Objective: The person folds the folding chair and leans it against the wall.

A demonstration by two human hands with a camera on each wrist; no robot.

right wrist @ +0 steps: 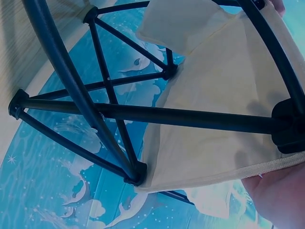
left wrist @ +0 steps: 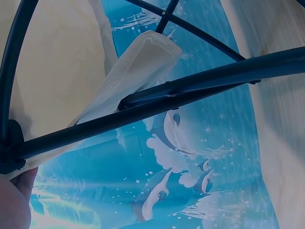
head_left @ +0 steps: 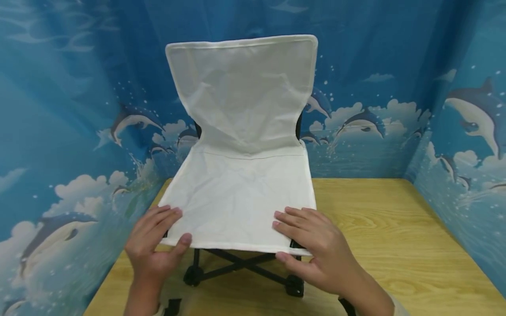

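Note:
A folding chair with a white fabric seat (head_left: 237, 197) and a white fabric backrest (head_left: 245, 87) stands unfolded in the middle of the head view. Under the seat, its black tube frame (head_left: 246, 263) crosses in an X. My left hand (head_left: 152, 245) rests on the seat's front left corner, fingers extended over the fabric and thumb by the front edge. At the front right corner lies my right hand (head_left: 320, 241), fingers spread on the fabric, thumb at the front edge. Both wrist views look under the seat, showing black tubes (left wrist: 95, 126) and the fabric's underside (right wrist: 209, 148).
The chair stands on a light wood-grain surface (head_left: 395, 245). Blue curtains (head_left: 375, 52) printed with dolphins and clouds hang behind it and along both sides, close to the surface's edges.

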